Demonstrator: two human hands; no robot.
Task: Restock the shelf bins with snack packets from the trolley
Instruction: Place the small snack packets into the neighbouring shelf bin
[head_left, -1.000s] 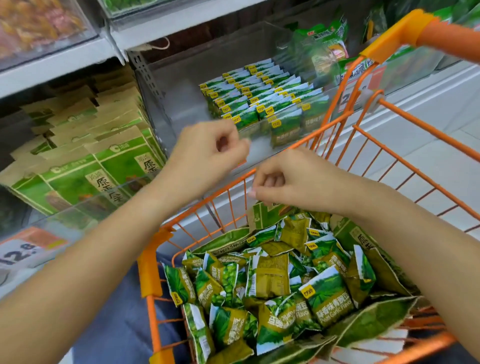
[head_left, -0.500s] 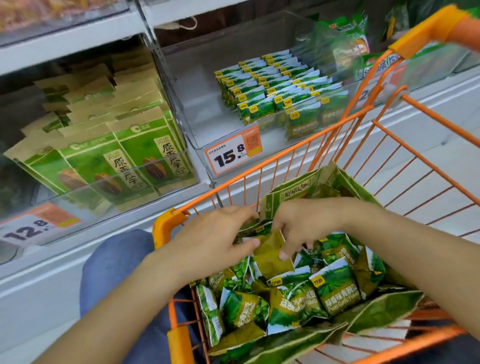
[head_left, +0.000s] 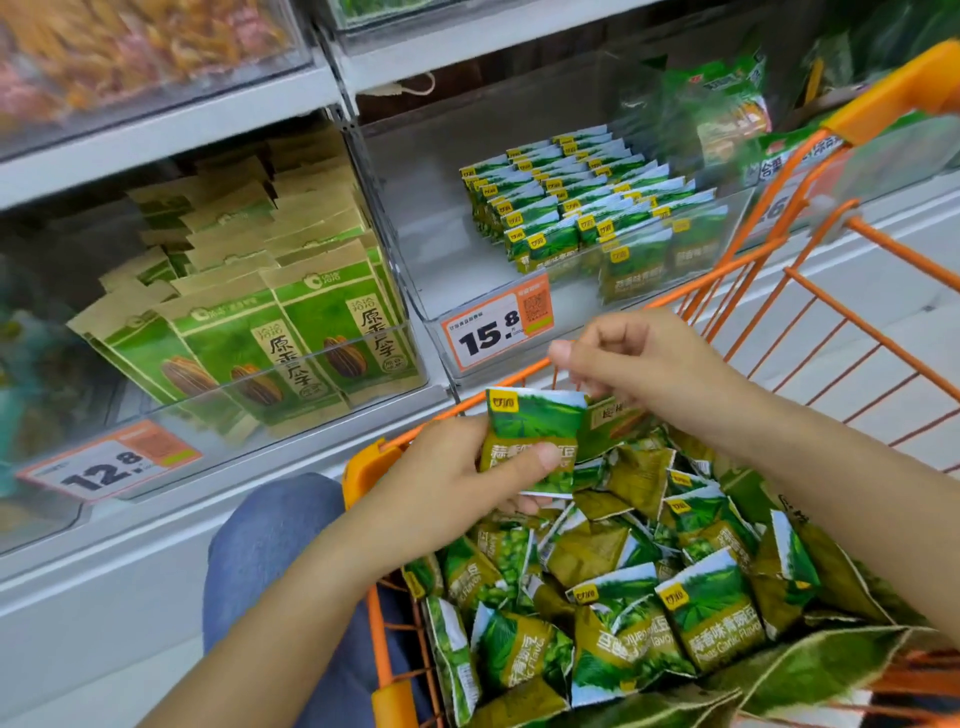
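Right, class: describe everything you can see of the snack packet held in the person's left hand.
The snack packet is a small, glossy, pillow-shaped pouch, foil or plastic by its look. Its front shows a green field, a yellow logo square at the top left corner, an olive band with white characters and white edges. It is held upright, facing the camera, above the trolley near its front rim. The left hand grips its lower half, thumb across the front. The right hand hovers just above its top right corner; contact is unclear.
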